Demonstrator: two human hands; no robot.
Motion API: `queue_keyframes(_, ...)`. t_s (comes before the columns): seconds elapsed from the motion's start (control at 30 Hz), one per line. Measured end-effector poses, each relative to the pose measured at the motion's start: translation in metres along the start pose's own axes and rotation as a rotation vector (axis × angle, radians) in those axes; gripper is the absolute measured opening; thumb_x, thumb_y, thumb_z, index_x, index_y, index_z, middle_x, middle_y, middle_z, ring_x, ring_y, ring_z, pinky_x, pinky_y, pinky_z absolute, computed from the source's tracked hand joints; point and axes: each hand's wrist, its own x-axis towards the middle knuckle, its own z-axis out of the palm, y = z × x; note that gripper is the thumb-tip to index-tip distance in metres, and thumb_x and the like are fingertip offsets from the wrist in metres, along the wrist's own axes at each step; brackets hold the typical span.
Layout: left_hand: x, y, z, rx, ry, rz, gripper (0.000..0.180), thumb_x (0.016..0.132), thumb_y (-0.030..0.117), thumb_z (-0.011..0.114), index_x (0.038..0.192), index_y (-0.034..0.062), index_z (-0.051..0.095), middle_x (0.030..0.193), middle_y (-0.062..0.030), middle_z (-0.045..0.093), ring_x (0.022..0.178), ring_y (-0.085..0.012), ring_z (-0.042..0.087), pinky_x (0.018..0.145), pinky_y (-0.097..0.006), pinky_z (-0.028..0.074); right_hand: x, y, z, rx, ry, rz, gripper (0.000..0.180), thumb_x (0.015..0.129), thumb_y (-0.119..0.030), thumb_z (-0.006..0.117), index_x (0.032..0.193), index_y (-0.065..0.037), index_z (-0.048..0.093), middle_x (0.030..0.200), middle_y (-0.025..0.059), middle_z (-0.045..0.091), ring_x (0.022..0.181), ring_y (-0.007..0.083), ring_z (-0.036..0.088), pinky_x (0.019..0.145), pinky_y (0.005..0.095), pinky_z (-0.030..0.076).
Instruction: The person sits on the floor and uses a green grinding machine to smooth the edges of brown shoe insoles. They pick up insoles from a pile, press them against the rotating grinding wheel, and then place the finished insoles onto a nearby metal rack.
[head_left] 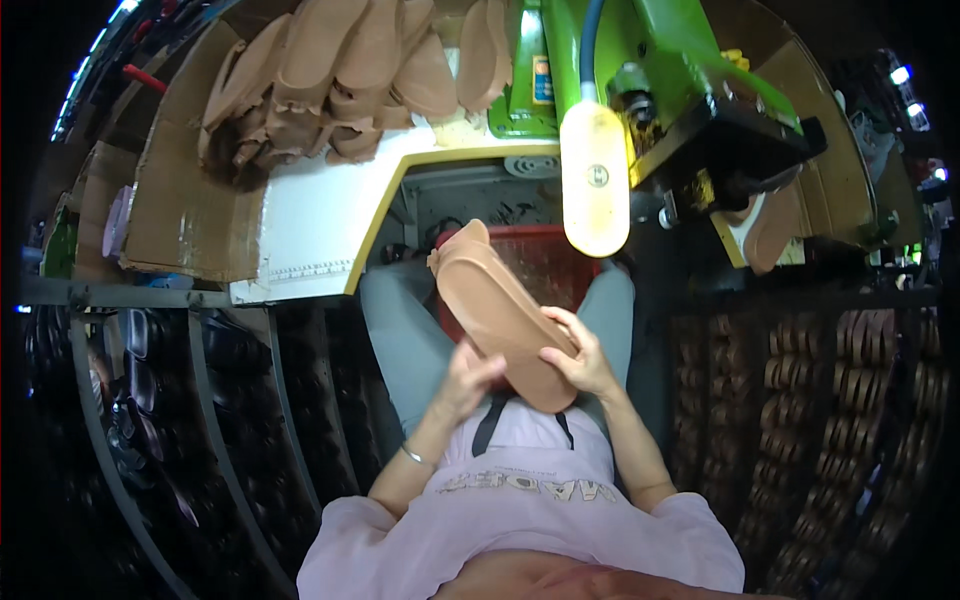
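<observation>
A tan sandal (500, 315) is tilted over my lap, its wide end pointing away and to the left. My right hand (580, 355) grips it at the near end, thumb on the flat face and fingers round the right edge. At the sandal's left edge is my left hand (468, 382), blurred by motion; whether it touches the sandal I cannot tell. Beyond it, a heap of similar tan sandals (340, 60) lies on the white table (310, 215).
A green machine (590, 50) with a yellow-white oval lamp (595, 180) and a black head (725, 145) stands ahead. Cardboard walls (190, 200) flank the table. Below it sits a red bin (540, 262). Racks hold black footwear (145, 335) at left and brown pieces (790, 400) at right.
</observation>
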Motion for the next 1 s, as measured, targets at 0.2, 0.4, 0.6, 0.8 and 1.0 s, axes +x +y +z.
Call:
queue_keyframes(0.2,0.045,0.028,0.053,0.397,-0.019,0.388,0.033,0.083,0.006,0.067,0.111,-0.0071,0.057,0.105,-0.0118,0.065,0.092,-0.0153,0.062,0.083,-0.029,0.050,-0.047,-0.006,-0.025,0.218,0.141,0.184,0.041,0.082,-0.001,0.070,0.118,0.004,0.051,0.115,0.0124,0.063,0.105,0.0157,0.059,0.091,0.0293,0.046)
queue_keyframes(0.4,0.090,0.030,0.122,0.965,-0.103,0.560,0.027,0.075,0.019,0.077,0.086,-0.0034,0.065,0.074,-0.0119,0.066,0.068,-0.0115,0.060,0.064,-0.028,0.049,-0.078,0.039,0.001,0.288,0.005,0.392,0.054,0.075,-0.006,0.077,0.123,0.001,0.052,0.115,0.0100,0.061,0.104,0.0179,0.058,0.091,0.0308,0.047)
queue_keyframes(0.6,0.104,0.049,0.122,0.983,-0.035,0.613,0.018,0.079,0.009,0.073,0.090,-0.0035,0.067,0.074,-0.0010,0.064,0.065,-0.0035,0.052,0.058,-0.021,0.044,-0.069,0.032,0.028,0.445,0.159,0.326,0.051,0.075,-0.009,0.077,0.119,0.002,0.055,0.113,0.0096,0.061,0.102,0.0180,0.058,0.089,0.0312,0.048)
queue_keyframes(0.8,0.088,0.046,0.111,0.755,-0.052,0.516,0.022,0.080,0.000,0.070,0.100,-0.0067,0.063,0.087,-0.0036,0.065,0.075,-0.0051,0.056,0.068,-0.020,0.046,-0.093,0.034,0.019,0.427,0.235,0.275,0.048,0.074,-0.007,0.076,0.116,0.004,0.057,0.110,0.0106,0.064,0.100,0.0179,0.060,0.087,0.0311,0.049)
queue_keyframes(1.0,0.087,0.032,0.092,0.679,-0.003,0.457,0.034,0.080,-0.001,0.069,0.111,-0.0078,0.058,0.096,-0.0070,0.065,0.086,-0.0100,0.061,0.079,-0.022,0.049,-0.127,0.032,-0.020,0.421,0.515,0.214,0.041,0.073,-0.003,0.073,0.111,0.005,0.060,0.106,0.0118,0.065,0.096,0.0179,0.062,0.085,0.0314,0.050)
